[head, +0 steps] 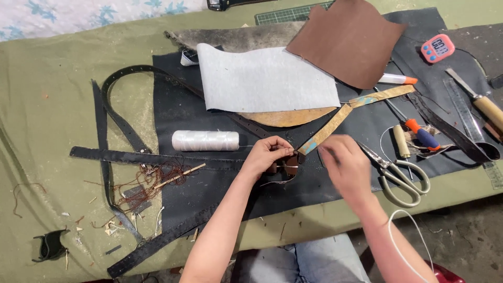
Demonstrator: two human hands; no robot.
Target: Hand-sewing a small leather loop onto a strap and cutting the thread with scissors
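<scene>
Leather piece [285, 166], small, dark brown, sits on the black mat [173, 112] at bench centre, w/ our left hand [270, 152] pinched shut on its top edge, fingertips together over it. Right hand [343, 165] is just beside it to the right, blurred; fingers look closed as if on fine thread, but we cannot tell what, if anything, they grip. Nearby: white thread spool [205, 140] lying on its side, left of the left hand; scissors [399, 175] w/ pale handles, blades shut, right of the right hand; awl [419, 131] w/ orange-and-blue handle beyond those. Further back: grey-white sheet [264, 78] overlapping a tan leather round [288, 116]; brown hide [348, 39] above; two tan strips [346, 112] meeting in a V. Black belt straps [126, 126] loop across the left side, reddish thread tangle [152, 181] among them. Pink timer [437, 48] at far right, chisel [479, 99] near it. All on olive cloth [47, 105].
</scene>
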